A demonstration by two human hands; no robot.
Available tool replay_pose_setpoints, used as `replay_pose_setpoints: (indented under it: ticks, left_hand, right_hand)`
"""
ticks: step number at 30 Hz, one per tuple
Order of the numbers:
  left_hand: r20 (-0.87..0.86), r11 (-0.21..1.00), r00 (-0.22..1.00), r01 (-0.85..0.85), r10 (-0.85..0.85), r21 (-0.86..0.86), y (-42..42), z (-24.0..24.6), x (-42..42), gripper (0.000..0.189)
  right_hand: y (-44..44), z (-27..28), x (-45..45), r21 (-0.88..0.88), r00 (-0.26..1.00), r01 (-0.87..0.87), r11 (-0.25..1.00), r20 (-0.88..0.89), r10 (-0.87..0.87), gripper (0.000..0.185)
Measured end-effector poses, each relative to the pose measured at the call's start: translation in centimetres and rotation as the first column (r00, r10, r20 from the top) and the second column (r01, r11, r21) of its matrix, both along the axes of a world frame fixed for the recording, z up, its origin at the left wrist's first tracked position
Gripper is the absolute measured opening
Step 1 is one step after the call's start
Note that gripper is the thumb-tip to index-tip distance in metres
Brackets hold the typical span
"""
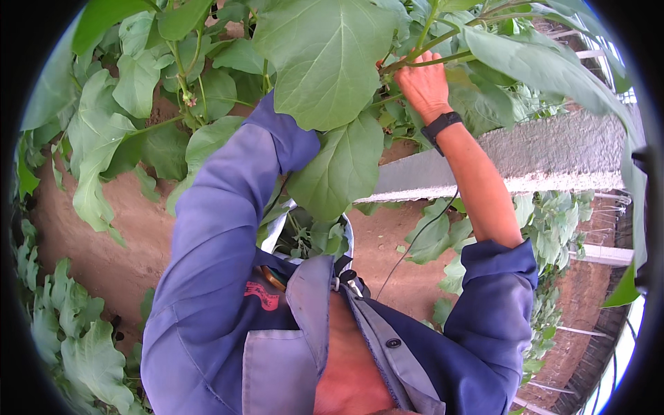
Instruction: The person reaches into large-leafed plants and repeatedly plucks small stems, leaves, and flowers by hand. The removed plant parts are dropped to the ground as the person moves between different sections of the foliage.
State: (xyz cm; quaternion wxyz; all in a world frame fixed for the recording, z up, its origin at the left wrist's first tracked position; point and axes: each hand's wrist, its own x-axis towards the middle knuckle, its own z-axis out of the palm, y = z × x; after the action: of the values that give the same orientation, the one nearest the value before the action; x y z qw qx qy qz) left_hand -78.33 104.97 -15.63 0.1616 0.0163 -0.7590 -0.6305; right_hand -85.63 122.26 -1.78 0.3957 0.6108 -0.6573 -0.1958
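Note:
A leafy plant, which looks like eggplant, spreads its large leaves (327, 62) before me. My right hand (424, 83), with a black band on its wrist, has its bent fingers around a green plant stem (441, 58); the fingertips are hidden. The blue sleeve of my left arm reaches up behind the big leaf. That leaf hides nearly all of my left hand; a small reddish patch beside the stem may be its fingertip. Near my waist, a light-coloured open container (349, 236) has cut or loose leaves (306, 233) in or behind its rim.
A rough pale concrete beam or ledge (555, 150) runs below and right of my right forearm. More leafy plants grow at the left (93, 353) and right (555, 223), over brown soil (114, 212). A thin black cable (420, 233) hangs beside my right arm.

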Motion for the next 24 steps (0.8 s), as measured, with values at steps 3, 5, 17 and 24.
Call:
replay_pose_setpoints:
  ticks: [3,5,17,24]
  left_hand:
    - [0.007,1.0,1.0,0.017,-0.017,-0.004,-0.1,0.1,0.0,0.044]
    - [0.008,1.0,1.0,0.029,-0.029,-0.008,-0.1,0.3,-0.2,0.044]
    - [0.045,0.991,0.991,0.129,-0.128,-0.023,0.1,2.7,0.1,0.047]
    - [0.074,0.98,0.981,0.186,-0.181,-0.068,-0.8,3.5,1.3,0.05]
  right_hand:
    - [0.3,-0.3,1.3,0.004,0.991,0.121,0.993,0.052,-0.121,0.012]
    - [0.5,-0.6,1.9,0.025,0.973,0.212,0.977,0.089,-0.214,0.013]
    - [1.3,-1.2,-0.5,0.063,0.887,0.241,0.968,0.391,-0.246,0.017]
    - [1.4,-2.3,-0.3,-0.033,0.822,0.249,0.968,0.536,-0.193,0.031]
